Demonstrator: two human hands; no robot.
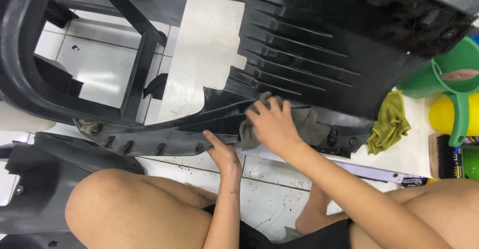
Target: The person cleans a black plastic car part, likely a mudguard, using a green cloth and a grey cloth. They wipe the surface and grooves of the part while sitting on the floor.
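Observation:
A large black plastic panel (304, 44) with raised ribs lies across the tiled floor in front of me. My right hand (272, 124) presses a grey rag (307, 122) flat against the panel's near edge, fingers spread over the cloth. My left hand (222, 151) grips the panel's lower rim from underneath, thumb on top. My bare knees frame the bottom of the view.
A green cloth (391, 122) lies to the right by a green bucket (444, 74) and a yellow container (441, 114). A brush (441, 156) sits at the far right. Other black plastic parts (40, 179) lie left, with a dark frame (134, 69) behind.

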